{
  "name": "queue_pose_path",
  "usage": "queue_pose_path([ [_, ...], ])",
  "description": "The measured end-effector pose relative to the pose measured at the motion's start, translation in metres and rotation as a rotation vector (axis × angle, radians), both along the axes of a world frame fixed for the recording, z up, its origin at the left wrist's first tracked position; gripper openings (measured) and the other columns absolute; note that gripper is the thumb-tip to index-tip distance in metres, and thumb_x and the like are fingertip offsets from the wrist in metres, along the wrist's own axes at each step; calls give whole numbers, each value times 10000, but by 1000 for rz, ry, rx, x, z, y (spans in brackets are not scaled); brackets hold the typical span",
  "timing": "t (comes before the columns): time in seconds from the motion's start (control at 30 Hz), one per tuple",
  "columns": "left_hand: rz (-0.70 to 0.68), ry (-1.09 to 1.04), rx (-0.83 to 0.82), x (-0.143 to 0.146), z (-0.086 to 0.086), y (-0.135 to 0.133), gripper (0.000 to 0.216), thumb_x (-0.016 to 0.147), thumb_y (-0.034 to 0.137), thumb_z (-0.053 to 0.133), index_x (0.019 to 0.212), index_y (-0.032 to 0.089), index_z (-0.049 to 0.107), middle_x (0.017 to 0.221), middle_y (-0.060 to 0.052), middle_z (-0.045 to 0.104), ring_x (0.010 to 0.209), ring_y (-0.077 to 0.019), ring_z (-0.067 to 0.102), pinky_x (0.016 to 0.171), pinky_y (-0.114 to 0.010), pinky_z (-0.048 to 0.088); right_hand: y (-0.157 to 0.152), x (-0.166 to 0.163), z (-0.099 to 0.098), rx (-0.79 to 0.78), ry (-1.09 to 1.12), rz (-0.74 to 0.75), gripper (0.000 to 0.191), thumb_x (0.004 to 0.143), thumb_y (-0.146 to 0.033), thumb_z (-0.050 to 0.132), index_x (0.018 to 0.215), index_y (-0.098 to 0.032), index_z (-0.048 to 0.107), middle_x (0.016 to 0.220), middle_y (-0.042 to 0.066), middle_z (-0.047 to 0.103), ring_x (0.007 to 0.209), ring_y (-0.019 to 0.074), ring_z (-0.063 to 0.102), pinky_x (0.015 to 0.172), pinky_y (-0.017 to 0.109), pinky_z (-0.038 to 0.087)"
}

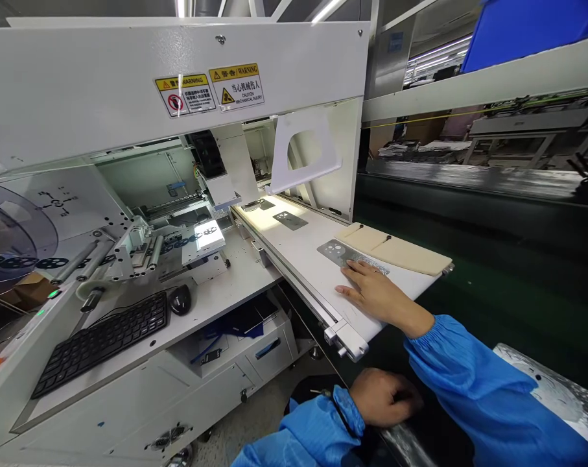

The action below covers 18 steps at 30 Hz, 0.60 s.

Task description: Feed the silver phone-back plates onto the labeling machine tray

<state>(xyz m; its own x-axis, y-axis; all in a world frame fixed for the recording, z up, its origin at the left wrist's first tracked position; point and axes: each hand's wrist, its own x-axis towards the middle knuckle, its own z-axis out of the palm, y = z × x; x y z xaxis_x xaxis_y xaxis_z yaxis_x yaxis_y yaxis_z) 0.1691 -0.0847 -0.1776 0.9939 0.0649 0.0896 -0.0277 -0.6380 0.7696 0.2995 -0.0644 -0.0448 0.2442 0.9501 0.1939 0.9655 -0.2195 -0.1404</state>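
My right hand (374,290) lies over the near end of a white conveyor belt (294,250), fingers stretched out. Its fingertips touch a thin grey phone back panel (333,249) with round camera holes, which lies flat and partly under the hand. Farther along the belt is a second grey panel (290,220), and a third dark panel (265,203) sits near the machine opening. Below the belt's end, my left hand (385,397) is curled into a loose fist, with nothing visible in it.
A cream guide board (400,248) runs along the belt's right side. At left, a white machine (128,84) carries warning labels, with a keyboard (104,337) and mouse (180,300) on its ledge. A patterned sheet (551,383) lies at the lower right, beside my sleeve.
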Motion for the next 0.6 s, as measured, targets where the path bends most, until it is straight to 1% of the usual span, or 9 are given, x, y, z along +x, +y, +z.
queue_pose_path([
  [0.17, -3, -2, 0, 0, 2, 0, 242, 850, 217, 561, 1030, 130, 698, 1045, -90, 739, 965, -185, 686, 831, -227, 505, 1, 2, 3, -2, 31, -1, 643, 950, -538, 419, 1363, -50, 482, 1444, 200, 336, 1346, 356, 272, 1114, 473, 273],
  [0.3, -5, 8, 0, -1, 4, -1, 243, 855, 217, 555, 1034, 133, 697, 1044, -85, 740, 948, -177, 688, 819, -224, 507, 1, 6, 4, 9, 40, -3, 629, 952, -535, 415, 1357, -60, 492, 1439, 200, 345, 1338, 359, 287, 1102, 490, 290],
  [0.43, 9, -3, -4, 0, 0, -1, 236, 849, 216, 563, 1025, 139, 699, 1033, -77, 743, 924, -169, 690, 798, -216, 506, 3, 5, 5, 15, 37, -5, 628, 947, -537, 429, 1349, -60, 500, 1436, 200, 348, 1335, 361, 294, 1095, 491, 307],
  [0.53, 11, 0, 1, 0, -1, 0, 233, 844, 215, 568, 1022, 146, 700, 1029, -74, 743, 922, -170, 688, 793, -216, 504, 0, -1, 4, 80, -21, -14, 610, 935, -527, 456, 1322, -60, 527, 1425, 199, 369, 1328, 377, 298, 1093, 506, 309],
  [0.6, 3, 7, 5, -1, 0, 1, 234, 845, 224, 567, 1025, 154, 699, 1024, -70, 743, 921, -173, 687, 792, -222, 504, -10, -7, 2, 163, -82, -19, 603, 933, -525, 453, 1294, -52, 547, 1407, 205, 396, 1315, 386, 320, 1089, 524, 312],
])
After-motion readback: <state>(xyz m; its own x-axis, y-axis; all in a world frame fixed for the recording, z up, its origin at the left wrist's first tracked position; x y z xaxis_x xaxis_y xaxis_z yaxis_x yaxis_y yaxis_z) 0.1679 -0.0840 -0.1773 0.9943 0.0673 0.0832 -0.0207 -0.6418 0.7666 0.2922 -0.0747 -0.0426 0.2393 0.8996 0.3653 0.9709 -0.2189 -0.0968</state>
